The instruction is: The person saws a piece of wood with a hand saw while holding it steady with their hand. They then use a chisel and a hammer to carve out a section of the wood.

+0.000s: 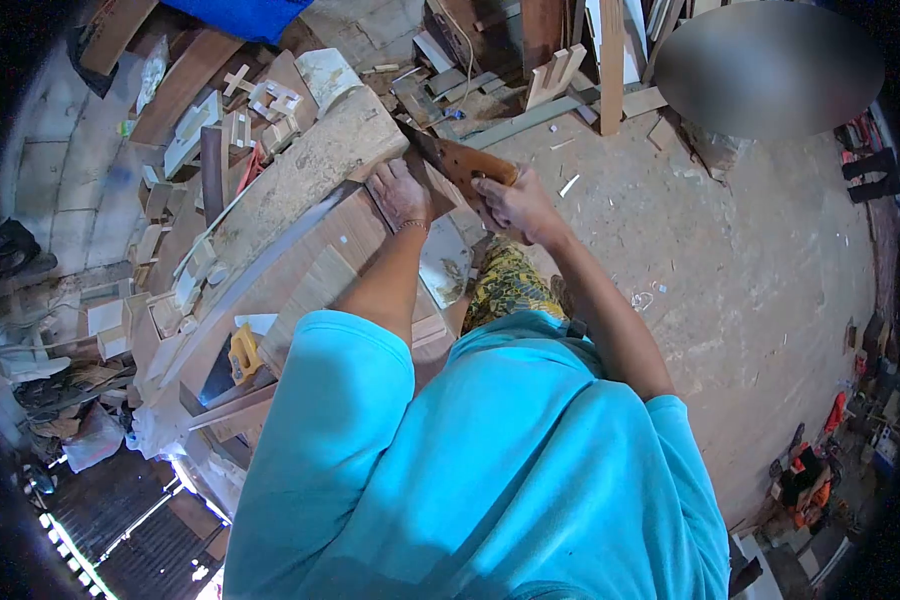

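My right hand (pixel 522 208) is closed around the wooden handle of a handsaw (pixel 458 165). Its dark blade runs up and left, beside a brown board (pixel 440 187). My left hand (pixel 401 192) lies palm down on the wood at the bench edge, just left of the saw, fingers flat and pointing away from me. Right by its fingertips is the end of a thick, worn wooden beam (pixel 355 140). Below my left forearm are wide wood panels (pixel 345 235) with a striped grain.
Left of the beam lie small wood offcuts (pixel 270 105) and joined pieces. A yellow-handled tool (pixel 243 352) rests in a gap of the bench. Boards (pixel 611 70) lean at the back, near a person whose face is blurred. Scraps dot the concrete floor (pixel 710 270).
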The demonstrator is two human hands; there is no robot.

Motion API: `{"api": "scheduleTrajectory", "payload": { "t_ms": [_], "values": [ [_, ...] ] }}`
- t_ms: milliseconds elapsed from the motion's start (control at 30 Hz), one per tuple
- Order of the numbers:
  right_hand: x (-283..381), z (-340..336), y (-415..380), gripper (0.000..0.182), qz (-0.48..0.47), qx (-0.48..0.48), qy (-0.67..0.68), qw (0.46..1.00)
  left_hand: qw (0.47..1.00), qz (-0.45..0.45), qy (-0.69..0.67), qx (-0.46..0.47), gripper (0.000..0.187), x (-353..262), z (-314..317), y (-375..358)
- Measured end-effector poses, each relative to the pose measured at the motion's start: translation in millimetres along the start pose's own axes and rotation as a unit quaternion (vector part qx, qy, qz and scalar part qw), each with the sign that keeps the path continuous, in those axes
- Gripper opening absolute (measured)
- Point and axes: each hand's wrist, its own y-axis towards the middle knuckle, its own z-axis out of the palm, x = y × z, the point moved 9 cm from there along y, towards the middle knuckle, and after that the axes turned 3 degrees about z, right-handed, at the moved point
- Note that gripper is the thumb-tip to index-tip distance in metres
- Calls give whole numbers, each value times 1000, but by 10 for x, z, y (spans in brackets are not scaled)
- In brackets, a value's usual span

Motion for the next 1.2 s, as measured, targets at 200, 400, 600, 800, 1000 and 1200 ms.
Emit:
{"api": "scheduleTrajectory", "payload": {
  "t_ms": [200,400,600,800,1000,1200],
  "values": [
    [390,-36,146,22,-10,-14,-136,991,999,16,37,-36,21,-93,-122,12],
    [626,542,-144,31,-149,-65,-322,933,992,62,109,11,26,-117,169,30],
    [311,439,-400,22,-162,-121,-301,932,992,101,76,12,32,-114,102,0],
    [87,251,-82,23,-99,-131,-173,971,996,49,69,20,21,-104,31,-26],
    [876,549,-62,29,-124,-58,-347,928,999,-7,40,-34,21,37,295,-2],
    [1081,706,261,28,-230,-29,-414,880,1000,0,23,15,26,203,695,-26]
  ]
}}
